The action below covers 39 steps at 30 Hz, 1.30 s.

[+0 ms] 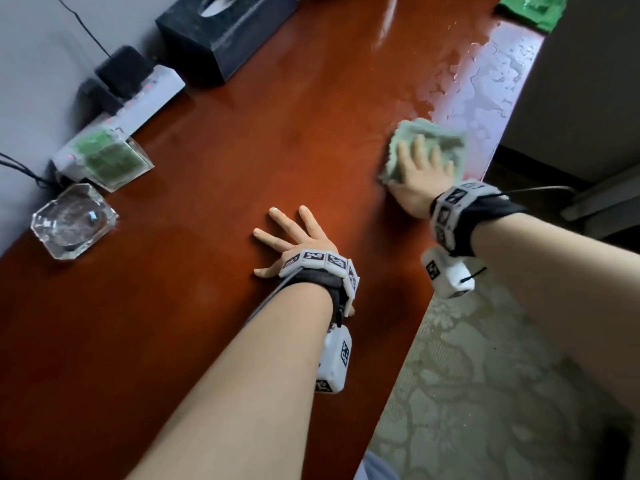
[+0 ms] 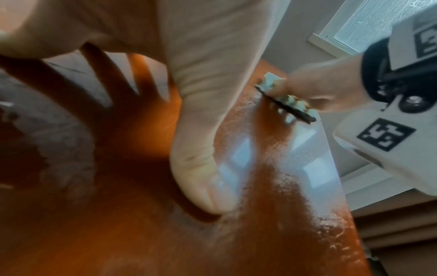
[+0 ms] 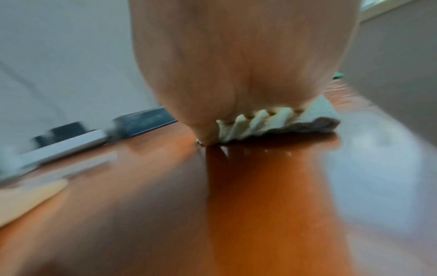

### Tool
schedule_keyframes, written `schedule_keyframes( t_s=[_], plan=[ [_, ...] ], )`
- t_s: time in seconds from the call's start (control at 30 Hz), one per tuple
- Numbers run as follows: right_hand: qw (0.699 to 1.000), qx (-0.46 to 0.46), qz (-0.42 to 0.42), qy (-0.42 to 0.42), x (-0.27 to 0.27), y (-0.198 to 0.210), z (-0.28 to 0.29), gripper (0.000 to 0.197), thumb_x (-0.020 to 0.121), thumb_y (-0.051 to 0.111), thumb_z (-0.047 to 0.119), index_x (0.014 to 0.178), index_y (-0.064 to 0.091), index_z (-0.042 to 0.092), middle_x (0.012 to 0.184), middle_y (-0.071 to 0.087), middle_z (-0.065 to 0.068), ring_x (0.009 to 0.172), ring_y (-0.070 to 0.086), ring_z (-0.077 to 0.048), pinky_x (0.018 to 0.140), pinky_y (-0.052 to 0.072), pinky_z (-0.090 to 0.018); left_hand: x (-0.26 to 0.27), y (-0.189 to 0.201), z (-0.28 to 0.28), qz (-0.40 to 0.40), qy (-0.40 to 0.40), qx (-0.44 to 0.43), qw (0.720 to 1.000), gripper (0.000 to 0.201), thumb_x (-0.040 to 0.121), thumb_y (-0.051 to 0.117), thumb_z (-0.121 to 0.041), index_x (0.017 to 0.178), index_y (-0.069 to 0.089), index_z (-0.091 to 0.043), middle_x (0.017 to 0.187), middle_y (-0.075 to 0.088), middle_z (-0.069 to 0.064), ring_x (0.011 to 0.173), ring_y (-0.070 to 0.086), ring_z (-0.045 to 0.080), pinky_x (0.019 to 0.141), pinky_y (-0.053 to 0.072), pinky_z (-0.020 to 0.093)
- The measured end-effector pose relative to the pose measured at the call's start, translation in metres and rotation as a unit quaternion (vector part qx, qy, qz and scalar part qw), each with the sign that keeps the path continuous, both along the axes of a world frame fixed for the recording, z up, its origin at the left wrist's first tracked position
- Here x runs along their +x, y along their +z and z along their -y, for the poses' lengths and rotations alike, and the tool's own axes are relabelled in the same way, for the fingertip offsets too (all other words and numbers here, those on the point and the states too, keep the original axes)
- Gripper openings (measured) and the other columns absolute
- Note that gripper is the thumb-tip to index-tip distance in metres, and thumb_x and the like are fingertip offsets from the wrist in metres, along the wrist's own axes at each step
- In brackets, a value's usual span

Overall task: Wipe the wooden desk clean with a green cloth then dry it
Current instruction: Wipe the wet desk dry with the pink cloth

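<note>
1. The pale green cloth lies bunched on the reddish wooden bench, near its right edge and just short of a wet patch that shines with beads and streaks of water toward the far right corner.
2. The right hand lies flat on top of the cloth, fingers straight and spread, pressing it down; its grip is open and closes round nothing. In the right wrist view the cloth puckers into ridges under the heel of the hand, though that picture is blurred.
3. The left hand rests palm down on the bare wood nearer the person, well apart from the cloth, fingers splayed and straight; its grip is likewise open and holds nothing. The left wrist view shows its thumb touching the glossy surface, with the cloth beyond it under the other hand.
4. Both wrists wear black straps carrying white blocks with black-and-white markers.
5. A second, darker green cloth sits at the bench's far right corner.
6. Along the wall on the left stand a black tissue box, a white power strip with black plugs, a clear case with green contents and a glass ashtray.
7. Patterned carpet lies beside the bench.
</note>
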State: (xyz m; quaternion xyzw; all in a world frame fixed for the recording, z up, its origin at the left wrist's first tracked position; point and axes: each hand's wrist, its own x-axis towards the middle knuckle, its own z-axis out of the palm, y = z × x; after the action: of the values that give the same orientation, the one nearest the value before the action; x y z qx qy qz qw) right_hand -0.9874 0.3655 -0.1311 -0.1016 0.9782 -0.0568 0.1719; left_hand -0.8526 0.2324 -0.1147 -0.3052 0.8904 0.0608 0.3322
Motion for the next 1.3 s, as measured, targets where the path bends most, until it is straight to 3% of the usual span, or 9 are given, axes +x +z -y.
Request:
schedule_keyframes(
  t_s=[0.1, 0.17, 0.33, 0.47, 0.6, 0.77, 0.93, 1.07, 1.3],
  plan=[
    [0.989, -0.006, 0.012, 0.148, 0.026, 0.005, 0.046, 0.072, 0.097, 0.040, 0.043, 0.154, -0.001, 0.030, 0.162, -0.011, -0.002, 0.148, -0.006, -0.032, 0.117, -0.001, -0.052, -0.004, -0.010, -0.003, -0.052, 0.043, 0.010, 0.998, 0.087, 0.099, 0.046, -0.008, 0.152, -0.021, -0.022, 0.154, -0.031, 0.026, 0.138, -0.016, 0.061, 0.094, 0.025, 0.083],
    [0.978, -0.022, 0.029, 0.204, 0.042, 0.005, 0.063, 0.070, 0.097, 0.040, 0.038, 0.153, -0.002, 0.034, 0.162, -0.012, 0.001, 0.148, -0.009, -0.030, 0.118, -0.004, -0.049, -0.005, -0.012, -0.003, -0.068, 0.058, 0.021, 0.996, 0.074, 0.102, 0.032, -0.006, 0.153, -0.019, -0.025, 0.154, -0.032, 0.024, 0.138, -0.019, 0.060, 0.096, 0.024, 0.082],
    [0.976, -0.077, 0.042, 0.197, 0.021, 0.004, 0.035, 0.066, 0.098, 0.042, 0.022, 0.152, 0.008, 0.039, 0.162, -0.007, 0.003, 0.149, -0.009, -0.025, 0.118, -0.004, -0.047, -0.004, -0.014, 0.000, -0.052, 0.044, 0.016, 0.998, 0.091, 0.099, 0.049, -0.008, 0.151, -0.024, -0.023, 0.151, -0.035, 0.026, 0.136, -0.020, 0.061, 0.095, 0.023, 0.083],
    [0.998, -0.049, 0.018, 0.021, -0.009, 0.004, -0.023, 0.065, 0.098, 0.041, 0.023, 0.153, 0.010, 0.035, 0.162, -0.004, -0.002, 0.149, -0.003, -0.029, 0.118, 0.000, -0.050, -0.003, -0.015, 0.002, -0.007, 0.019, 0.013, 1.000, 0.127, 0.084, 0.077, -0.021, 0.145, -0.035, -0.018, 0.144, -0.042, 0.031, 0.132, -0.022, 0.065, 0.088, 0.021, 0.085],
    [0.998, -0.005, 0.017, -0.061, -0.005, 0.001, -0.047, 0.065, 0.097, 0.040, 0.030, 0.153, 0.006, 0.033, 0.162, -0.007, -0.003, 0.148, -0.003, -0.032, 0.118, 0.002, -0.054, -0.004, -0.011, 0.003, 0.012, 0.015, 0.013, 1.000, 0.132, 0.081, 0.080, -0.023, 0.144, -0.036, -0.019, 0.144, -0.042, 0.031, 0.133, -0.021, 0.065, 0.087, 0.020, 0.086],
    [0.993, -0.021, 0.006, 0.113, 0.036, 0.004, 0.001, 0.072, 0.095, 0.045, 0.026, 0.153, 0.003, 0.033, 0.162, -0.010, -0.003, 0.148, -0.006, -0.033, 0.117, -0.001, -0.054, 0.002, 0.013, 0.004, 0.063, -0.029, 0.031, 0.997, 0.173, 0.041, 0.096, -0.047, 0.139, -0.043, -0.015, 0.143, -0.044, 0.031, 0.136, -0.020, 0.062, 0.097, 0.026, 0.080],
    [0.973, -0.051, 0.027, 0.223, 0.043, 0.001, -0.016, 0.073, 0.095, 0.045, 0.021, 0.152, 0.004, 0.041, 0.162, -0.008, 0.005, 0.149, -0.007, -0.026, 0.119, 0.000, -0.047, 0.006, 0.028, 0.016, 0.072, -0.087, 0.045, 0.993, 0.159, 0.054, 0.086, -0.062, 0.147, -0.033, -0.014, 0.150, -0.036, 0.029, 0.143, -0.013, 0.055, 0.107, 0.024, 0.071],
    [0.992, -0.060, 0.020, 0.110, 0.024, 0.004, -0.064, 0.068, 0.098, 0.043, 0.028, 0.152, 0.003, 0.041, 0.162, -0.009, 0.003, 0.149, -0.007, -0.027, 0.120, -0.001, -0.047, -0.010, 0.030, -0.002, 0.005, -0.109, 0.069, 0.992, 0.148, 0.060, 0.085, -0.060, 0.153, -0.022, -0.018, 0.157, -0.027, 0.020, 0.147, -0.009, 0.046, 0.109, 0.025, 0.069],
    [1.000, 0.011, 0.004, -0.025, -0.020, 0.001, -0.098, 0.061, 0.100, 0.035, 0.036, 0.152, 0.004, 0.035, 0.162, -0.007, -0.005, 0.148, -0.003, -0.032, 0.118, -0.001, -0.054, -0.024, 0.021, -0.030, 0.023, -0.101, 0.067, 0.992, 0.150, 0.061, 0.088, -0.050, 0.150, -0.027, -0.015, 0.151, -0.034, 0.029, 0.140, -0.016, 0.057, 0.104, 0.022, 0.076]
  ],
)
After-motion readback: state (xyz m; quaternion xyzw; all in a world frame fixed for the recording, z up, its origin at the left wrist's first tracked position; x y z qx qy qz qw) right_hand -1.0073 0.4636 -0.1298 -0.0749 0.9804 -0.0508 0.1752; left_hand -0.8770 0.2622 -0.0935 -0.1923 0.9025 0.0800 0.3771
